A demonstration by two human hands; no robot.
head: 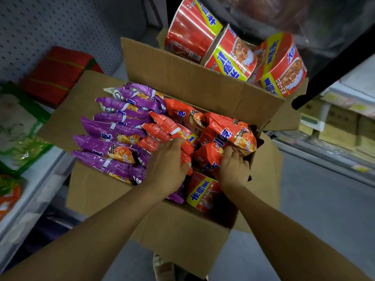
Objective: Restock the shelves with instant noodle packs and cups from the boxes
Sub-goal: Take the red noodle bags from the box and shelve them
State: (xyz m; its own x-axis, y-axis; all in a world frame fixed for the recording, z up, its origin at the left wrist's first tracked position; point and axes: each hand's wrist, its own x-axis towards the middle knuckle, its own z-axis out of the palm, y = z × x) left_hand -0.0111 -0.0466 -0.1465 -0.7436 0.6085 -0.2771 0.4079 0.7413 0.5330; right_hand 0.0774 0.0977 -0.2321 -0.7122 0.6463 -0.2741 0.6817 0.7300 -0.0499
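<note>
An open cardboard box (pixel 178 232) holds several purple noodle packs (pixel 109 136) on its left and several orange noodle packs (pixel 221 126) on its right. My left hand (pixel 164 167) reaches into the box and its fingers curl round orange packs (pixel 183 138) in the middle. My right hand (pixel 233 169) grips another orange pack (pixel 205 157) near the right wall. A red noodle cup (pixel 203 193) lies on its side between my wrists. Behind, a second box (pixel 182 82) holds three red noodle cups (pixel 231 55).
To the left, a white shelf (pixel 40 185) carries green and orange packets and red packages (pixel 54 74) against a pegboard wall. A dark pole (pixel 332 65) slants at the right. Shelves with boxes line the far right across a grey floor aisle.
</note>
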